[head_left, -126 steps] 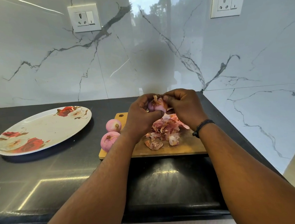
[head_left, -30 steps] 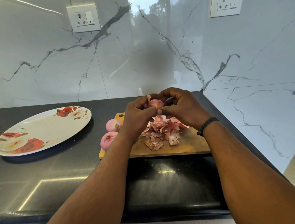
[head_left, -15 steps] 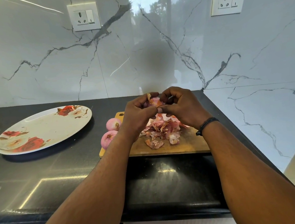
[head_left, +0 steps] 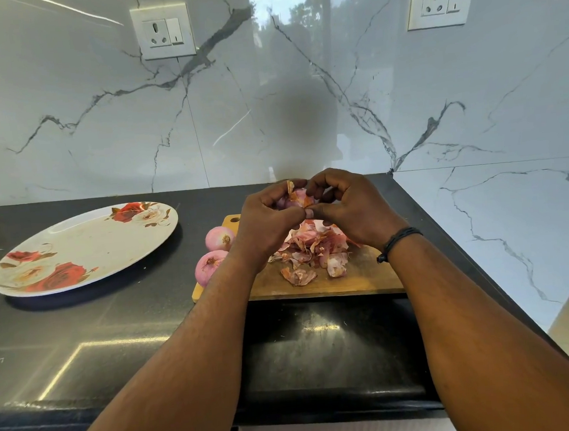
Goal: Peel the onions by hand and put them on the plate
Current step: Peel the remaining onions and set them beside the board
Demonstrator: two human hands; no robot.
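Above a wooden cutting board, the left hand and right hand both curl around a partly peeled pink onion, fingertips pinching its papery skin. A heap of pink peels lies beneath. Two peeled onions sit at the board's left edge, near the rose-patterned oval plate on the black countertop.

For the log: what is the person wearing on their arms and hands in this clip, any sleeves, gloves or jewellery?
Both forearms are bare, with no sleeves in view and no gloves. The left hand shows no ring, watch or band. The right hand has a thin black cord wristband around its wrist; no ring is visible on the fingers that show.
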